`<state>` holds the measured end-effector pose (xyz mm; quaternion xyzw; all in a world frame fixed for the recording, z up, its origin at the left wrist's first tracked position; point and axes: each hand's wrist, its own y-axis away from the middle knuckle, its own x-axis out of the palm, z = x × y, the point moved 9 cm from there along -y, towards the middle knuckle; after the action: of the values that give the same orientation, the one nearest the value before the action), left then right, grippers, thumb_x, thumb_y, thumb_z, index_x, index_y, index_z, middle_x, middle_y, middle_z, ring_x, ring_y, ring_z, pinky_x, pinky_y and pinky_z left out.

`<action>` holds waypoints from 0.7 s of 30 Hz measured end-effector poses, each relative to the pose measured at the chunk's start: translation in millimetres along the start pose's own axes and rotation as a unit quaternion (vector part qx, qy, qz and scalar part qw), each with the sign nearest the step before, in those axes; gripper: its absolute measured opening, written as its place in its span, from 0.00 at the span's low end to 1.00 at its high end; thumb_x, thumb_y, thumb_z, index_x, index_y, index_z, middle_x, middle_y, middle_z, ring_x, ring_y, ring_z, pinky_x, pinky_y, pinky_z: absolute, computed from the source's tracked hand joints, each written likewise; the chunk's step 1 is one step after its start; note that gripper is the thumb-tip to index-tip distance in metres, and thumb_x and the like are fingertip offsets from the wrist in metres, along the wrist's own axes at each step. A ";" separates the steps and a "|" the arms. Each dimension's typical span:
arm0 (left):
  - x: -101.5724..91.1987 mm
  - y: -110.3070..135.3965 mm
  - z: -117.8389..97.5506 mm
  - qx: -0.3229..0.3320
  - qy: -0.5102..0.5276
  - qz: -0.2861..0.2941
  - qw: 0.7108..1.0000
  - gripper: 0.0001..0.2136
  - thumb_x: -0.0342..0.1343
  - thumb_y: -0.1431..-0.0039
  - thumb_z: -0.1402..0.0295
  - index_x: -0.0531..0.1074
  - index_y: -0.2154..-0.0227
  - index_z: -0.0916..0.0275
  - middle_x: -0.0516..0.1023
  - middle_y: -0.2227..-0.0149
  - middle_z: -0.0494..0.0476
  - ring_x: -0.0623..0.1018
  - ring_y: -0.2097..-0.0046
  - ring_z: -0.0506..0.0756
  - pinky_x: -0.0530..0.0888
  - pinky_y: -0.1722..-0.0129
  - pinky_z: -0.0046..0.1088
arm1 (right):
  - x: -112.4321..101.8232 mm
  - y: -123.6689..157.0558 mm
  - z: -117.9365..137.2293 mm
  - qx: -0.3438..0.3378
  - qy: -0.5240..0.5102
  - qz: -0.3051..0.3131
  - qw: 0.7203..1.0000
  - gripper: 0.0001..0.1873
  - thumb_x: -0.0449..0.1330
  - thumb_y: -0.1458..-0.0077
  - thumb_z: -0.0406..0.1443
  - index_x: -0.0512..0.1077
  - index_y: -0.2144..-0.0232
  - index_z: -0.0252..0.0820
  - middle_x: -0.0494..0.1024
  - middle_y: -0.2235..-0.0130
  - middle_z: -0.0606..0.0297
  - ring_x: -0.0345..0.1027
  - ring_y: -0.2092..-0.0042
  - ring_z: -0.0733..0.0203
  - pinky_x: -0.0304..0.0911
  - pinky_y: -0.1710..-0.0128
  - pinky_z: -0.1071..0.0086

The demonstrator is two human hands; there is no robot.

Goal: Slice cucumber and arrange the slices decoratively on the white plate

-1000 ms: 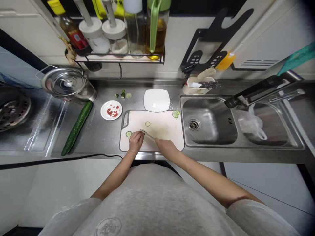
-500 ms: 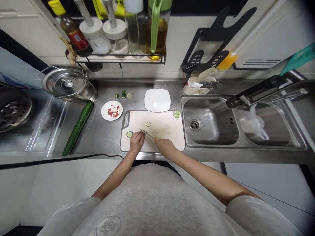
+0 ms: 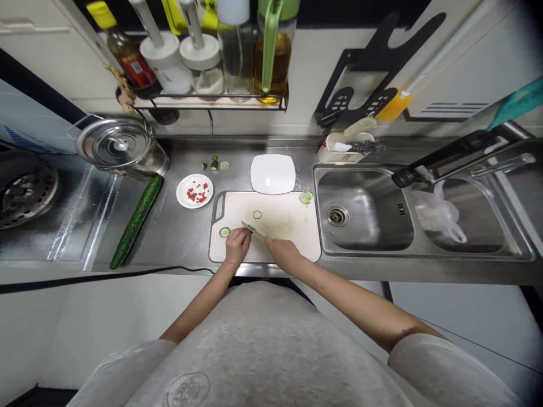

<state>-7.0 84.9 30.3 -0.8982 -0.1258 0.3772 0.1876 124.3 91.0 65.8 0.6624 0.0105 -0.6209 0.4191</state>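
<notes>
My right hand (image 3: 282,251) is wrapped round the handle of a kitchen knife (image 3: 258,233), whose blade points left towards my left hand (image 3: 237,246). The left fingers are curled and pressed onto a small cucumber slice (image 3: 251,228) at the blade, mostly hidden by fingers and knife. Both hands are over a white cutting board (image 3: 292,243) with a grey edge. One cucumber slice (image 3: 257,215) lies flat just behind the blade, and another slice (image 3: 224,232) sits left of my left hand. Several thin slices (image 3: 306,197) are gathered at the board's far right corner.
A white square plate (image 3: 272,174) stands behind the board. To the left are a round plate (image 3: 182,195) with red bits, cucumber ends (image 3: 214,165), a whole cucumber (image 3: 136,221) and a lidded steel pot (image 3: 159,160). At right is a double sink (image 3: 360,198); a seasoning rack (image 3: 203,102) hangs above.
The whole view has shifted slightly. Both hands and the knife keep nearly the same place over the board, and no slice has visibly moved.
</notes>
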 end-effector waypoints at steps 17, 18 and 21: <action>-0.8 -0.7 -0.4 -0.002 0.003 -0.004 1.000 0.07 0.51 0.39 0.71 0.75 0.65 0.61 0.79 0.65 0.58 0.77 0.60 0.53 0.72 0.57 0.33 | 3.6 -10.3 0.2 -0.002 0.000 0.003 1.000 0.14 0.44 0.39 0.25 0.64 0.55 0.35 0.79 0.63 0.51 0.76 0.58 0.51 0.68 0.63 0.66; -0.2 -0.5 0.6 -0.007 0.002 -0.001 1.000 0.07 0.51 0.39 0.71 0.75 0.65 0.60 0.79 0.64 0.58 0.77 0.59 0.53 0.73 0.56 0.33 | 4.1 -11.6 -0.2 -0.003 -0.003 0.001 1.000 0.14 0.44 0.39 0.25 0.64 0.55 0.35 0.79 0.62 0.51 0.76 0.57 0.51 0.68 0.63 0.66; 2.4 0.3 2.9 -0.017 0.007 0.009 1.000 0.07 0.51 0.39 0.71 0.75 0.64 0.60 0.79 0.64 0.58 0.77 0.59 0.53 0.73 0.55 0.34 | 5.7 -16.4 -1.7 -0.008 -0.018 0.002 1.000 0.14 0.44 0.39 0.26 0.64 0.54 0.35 0.79 0.62 0.51 0.75 0.57 0.53 0.67 0.61 0.68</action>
<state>-7.5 86.2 26.8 -0.9049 -0.1227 0.3703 0.1700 118.2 99.7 52.0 0.6477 0.0062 -0.6317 0.4258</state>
